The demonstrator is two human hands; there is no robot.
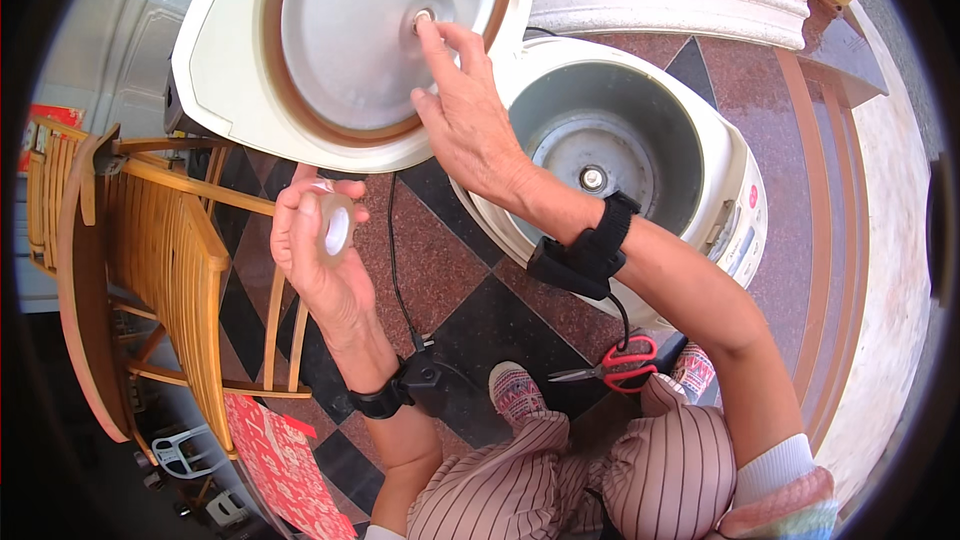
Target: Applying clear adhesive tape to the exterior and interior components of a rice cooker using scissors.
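A white rice cooker (735, 140) stands with its lid (240, 70) raised to the left. Set in the lid is a round metal inner plate (350, 30) with a small fitting at its centre. My right hand (470, 105) reaches over the pot, its index fingertip on that fitting; the thumb stays apart and nothing is gripped. Below the lid's near rim, my left hand (325, 250) is closed around a roll of clear tape (338, 230). Inside the cooker, the grey cavity (570, 105) shows a round metal base with a central knob (593, 178).
Red-handled scissors (625, 365) are near my right foot. A black cord (395, 270) runs down across the checkered stone floor. Wooden slatted chairs (165, 270) stand at left, above a red patterned cloth or paper (285, 465). A pale stone wall base (660, 0) lies behind the cooker.
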